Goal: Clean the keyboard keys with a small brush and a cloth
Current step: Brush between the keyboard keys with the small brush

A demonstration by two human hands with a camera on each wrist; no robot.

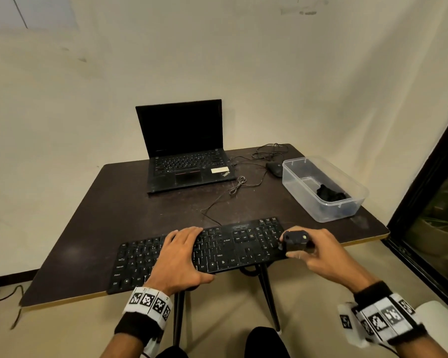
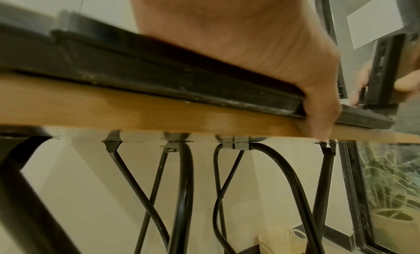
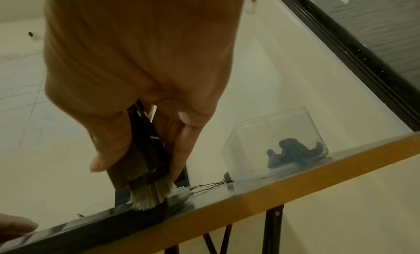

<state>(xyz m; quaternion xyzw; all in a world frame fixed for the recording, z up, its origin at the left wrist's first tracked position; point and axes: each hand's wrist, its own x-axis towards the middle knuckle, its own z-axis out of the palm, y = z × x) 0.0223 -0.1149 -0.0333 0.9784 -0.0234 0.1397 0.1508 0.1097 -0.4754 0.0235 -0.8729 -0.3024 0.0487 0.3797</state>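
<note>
A black keyboard (image 1: 225,251) lies along the near edge of the dark table (image 1: 130,202). My left hand (image 1: 177,257) rests flat on its middle keys with fingers straight, thumb at the front edge (image 2: 318,117). My right hand (image 1: 313,250) grips a small black brush (image 1: 295,240) upright over the keyboard's right end. In the right wrist view the brush's pale bristles (image 3: 151,195) press on the keyboard (image 3: 90,229). A dark blue cloth (image 1: 330,193) lies in a clear plastic box (image 1: 357,200), also the cloth (image 3: 293,152) in the right wrist view.
An open black laptop (image 1: 186,156) stands at the back of the table. A black mouse (image 1: 274,168) and loose cables (image 1: 239,184) lie between the laptop and the box. A dark window frame (image 1: 429,202) runs down the right side. Black table legs (image 2: 181,195) stand below.
</note>
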